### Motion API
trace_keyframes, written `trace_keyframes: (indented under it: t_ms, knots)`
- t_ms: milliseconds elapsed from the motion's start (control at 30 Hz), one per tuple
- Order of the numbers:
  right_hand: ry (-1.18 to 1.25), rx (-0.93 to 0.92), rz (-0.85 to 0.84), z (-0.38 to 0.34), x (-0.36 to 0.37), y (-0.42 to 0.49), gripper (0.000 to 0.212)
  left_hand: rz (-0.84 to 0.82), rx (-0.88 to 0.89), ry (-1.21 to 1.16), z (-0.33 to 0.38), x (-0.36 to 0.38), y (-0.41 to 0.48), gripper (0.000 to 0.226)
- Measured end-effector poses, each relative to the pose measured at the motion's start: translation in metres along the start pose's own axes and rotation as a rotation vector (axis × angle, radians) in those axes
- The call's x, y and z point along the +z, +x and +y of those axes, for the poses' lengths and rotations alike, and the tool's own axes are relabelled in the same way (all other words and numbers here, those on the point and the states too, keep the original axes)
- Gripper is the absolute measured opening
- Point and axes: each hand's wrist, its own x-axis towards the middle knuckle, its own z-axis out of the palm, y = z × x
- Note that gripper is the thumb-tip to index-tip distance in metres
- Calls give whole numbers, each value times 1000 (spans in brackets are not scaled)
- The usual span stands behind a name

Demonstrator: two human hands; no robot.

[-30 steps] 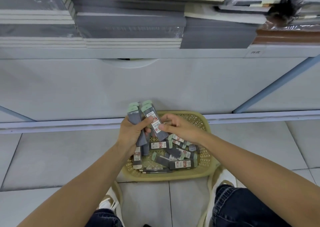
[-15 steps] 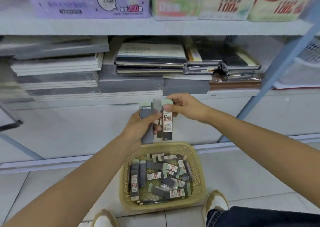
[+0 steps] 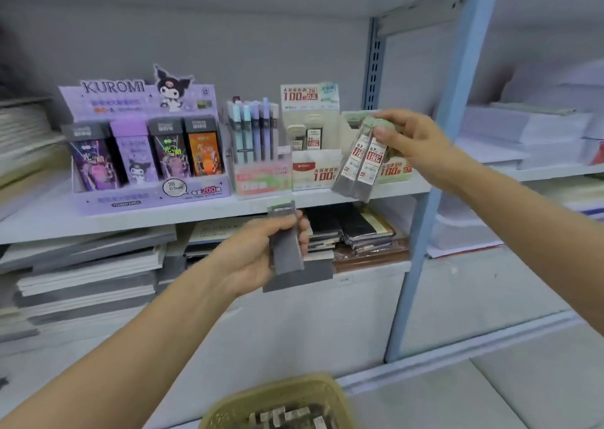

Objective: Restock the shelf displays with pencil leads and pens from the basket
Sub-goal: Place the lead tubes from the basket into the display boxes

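Grey notebook stacks point(image 3: 88, 275) (beneath display shelf point(image 3: 98, 224))

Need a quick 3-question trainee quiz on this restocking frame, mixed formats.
1. True or false: the left hand is empty.
2. The right hand holds its lead cases: A) by the green caps B) by the bottom ends C) flat on its palm.
3. Which size is printed on those cases?
Key: 1 false, it grips grey cases. 2 A. 3 0.7.

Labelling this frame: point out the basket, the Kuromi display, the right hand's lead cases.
basket point(image 3: 287, 387): head view, far rim.
Kuromi display point(image 3: 147, 196): head view, front panel.
lead cases point(image 3: 367, 167): head view, printed labels.
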Motion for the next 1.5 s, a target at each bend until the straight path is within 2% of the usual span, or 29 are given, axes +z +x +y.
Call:
trace_keyframes:
  t_ms: [167,267,367,467,600,733,833,1033,1200,1300,1400,1433,1500]
  knots:
    - [-104,-70,262,-6,-53,39,23,1,137,216,16,27,14,13]
    - [-152,-58,325,1,-64,59,27,9,189,265,23,32,25,17]
    - [-191,-38,326,11,-62,74,26,13,214,286,28,35,35,31]
    - [-186,-21,308,19,-54,84,25,6,212,244,33,35,43,26]
    - [-212,1,244,27,-40,92,22,-4,217,231,38,35,51,40]
    - [-317,6,217,34,-29,95,14,-5,221,254,39,33,57,41]
    - [-332,15,198,36,-26,97,16,-10,216,261,38,31,58,44]
    - [-369,83,-40,38,-20,97,18,-6,204,289,37,30,59,46]
    - [-410,56,104,43,-14,97,15,40,219,303,39,32,59,52]
    - [-487,45,244,42,-12,95,29,54,231,324,37,32,57,47]
    - [-394,-38,388,26,-7,83,27,64,250,344,36,33,53,43]
    - [-320,-74,384,17,-3,77,24,70,259,356,36,33,52,46]
    - [-193,-96,261,1,10,62,20,84,281,386,36,35,51,51]
